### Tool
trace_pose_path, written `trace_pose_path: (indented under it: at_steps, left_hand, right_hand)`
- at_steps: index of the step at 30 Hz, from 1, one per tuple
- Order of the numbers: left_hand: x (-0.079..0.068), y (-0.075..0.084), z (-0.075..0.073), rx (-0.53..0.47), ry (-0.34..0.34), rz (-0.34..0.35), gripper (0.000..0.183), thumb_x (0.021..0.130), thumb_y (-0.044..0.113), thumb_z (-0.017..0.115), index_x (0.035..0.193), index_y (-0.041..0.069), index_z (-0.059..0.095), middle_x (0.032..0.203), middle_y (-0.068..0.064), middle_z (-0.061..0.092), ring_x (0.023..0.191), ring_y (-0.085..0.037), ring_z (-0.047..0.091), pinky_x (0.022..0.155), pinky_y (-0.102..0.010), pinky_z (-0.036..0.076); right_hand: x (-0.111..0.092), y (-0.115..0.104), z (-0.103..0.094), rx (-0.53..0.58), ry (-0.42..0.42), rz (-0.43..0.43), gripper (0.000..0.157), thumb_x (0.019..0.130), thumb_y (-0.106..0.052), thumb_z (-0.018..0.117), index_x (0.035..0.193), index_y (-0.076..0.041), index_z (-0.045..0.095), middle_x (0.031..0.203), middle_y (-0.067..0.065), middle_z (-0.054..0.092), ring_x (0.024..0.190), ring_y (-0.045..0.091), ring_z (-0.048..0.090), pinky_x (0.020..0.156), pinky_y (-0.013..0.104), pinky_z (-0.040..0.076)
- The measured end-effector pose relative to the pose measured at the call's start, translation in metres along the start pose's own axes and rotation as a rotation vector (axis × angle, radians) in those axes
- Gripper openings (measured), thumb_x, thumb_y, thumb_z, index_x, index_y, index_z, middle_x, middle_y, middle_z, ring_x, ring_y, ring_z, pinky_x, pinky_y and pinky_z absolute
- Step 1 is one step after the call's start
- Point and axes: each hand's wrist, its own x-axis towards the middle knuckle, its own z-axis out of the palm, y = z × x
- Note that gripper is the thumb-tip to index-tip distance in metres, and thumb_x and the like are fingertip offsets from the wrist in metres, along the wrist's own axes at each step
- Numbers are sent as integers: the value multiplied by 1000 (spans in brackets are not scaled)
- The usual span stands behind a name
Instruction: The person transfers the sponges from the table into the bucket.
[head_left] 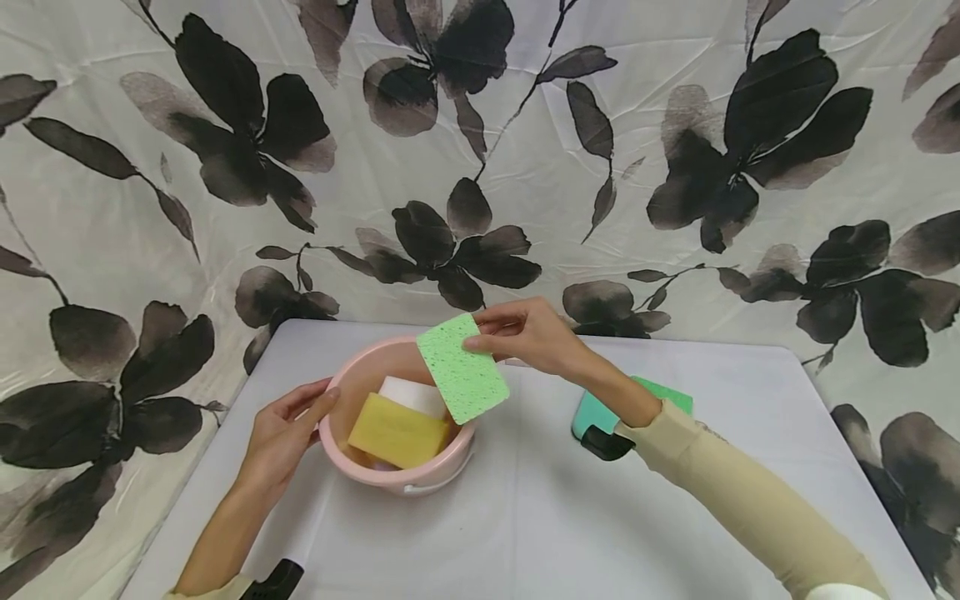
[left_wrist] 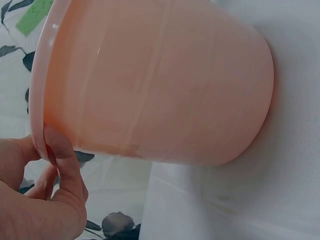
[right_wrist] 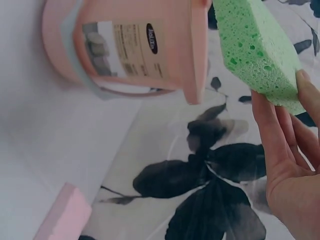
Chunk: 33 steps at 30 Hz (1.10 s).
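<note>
A light green, porous rectangular sponge [head_left: 461, 371] is above the right side of the mouth of a round pink plastic bucket [head_left: 360, 472]. The right hand [head_left: 528, 337] pinches it near its far right edge, thumb on top and fingers beneath. The left hand [head_left: 285, 429] grips the bucket's left rim between thumb and fingers, so the hands are apart, one on each side.

Inside the bucket a yellow rectangular block [head_left: 397, 431] lies tilted, partly covering a white block [head_left: 412, 395]. To the right, the right forearm crosses over a teal block [head_left: 591, 412] and a green block [head_left: 672, 395], both partly hidden; a black wrist-worn device [head_left: 606, 444] covers more of the teal one. The right wrist view shows a pink block [right_wrist: 62, 215] on the table.

The bucket stands near the far left edge of the white-covered table [head_left: 480, 550], with a dark-flowered white cloth [head_left: 330, 225] rising behind. White tabletop spreads between the bucket and the teal block, and in front of both.

A pale curved handle [right_wrist: 69, 37] hangs against the bucket, beside a beige label [right_wrist: 140, 50] bearing a picture and a black oval; the lettering is too blurred to read surely.
</note>
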Motion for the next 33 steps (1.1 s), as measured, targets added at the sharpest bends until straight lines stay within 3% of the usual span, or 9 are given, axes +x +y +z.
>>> trace_pose_path:
  at_steps: [11,17,23,28,33]
  left_hand:
    - [-1,0,0,0,-1,5,69,99,50,64,151,8,49,152,-12,48,105,2,60,86,-14,55]
    - [-1,1,1,8,-1,-8,69,99,51,64,152,8,48,153,-12,47,111,-4,59,86,-13,54]
    - [0,0,2,0,-2,-12,69,99,50,64,152,8,48,154,-12,47,122,-15,57,86,-14,54]
    - [-1,-1,1,-7,-2,-7,68,99,49,64,152,8,49,153,-12,48,113,-6,60,86,-14,55]
    - [-1,-1,1,-9,-10,5,69,99,49,64,151,7,49,152,-13,48,107,0,60,86,-15,55]
  right_hand:
    - [25,4,27,-13,-33,8,36,91,-13,81,123,-1,70,107,12,75,91,19,74,77,39,64]
    - [35,8,39,-158,-63,-60,36,93,-17,79,125,0,71,109,11,75,94,16,73,80,27,61]
    - [45,7,49,-283,-112,-132,35,95,-16,76,124,2,72,112,12,75,98,16,73,86,22,57]
    - [49,7,59,-363,-172,-158,31,97,-12,73,124,3,71,116,13,74,99,16,70,87,18,55]
    - [50,6,71,-438,-204,-134,27,100,-8,68,124,4,71,111,13,74,91,15,63,79,17,52]
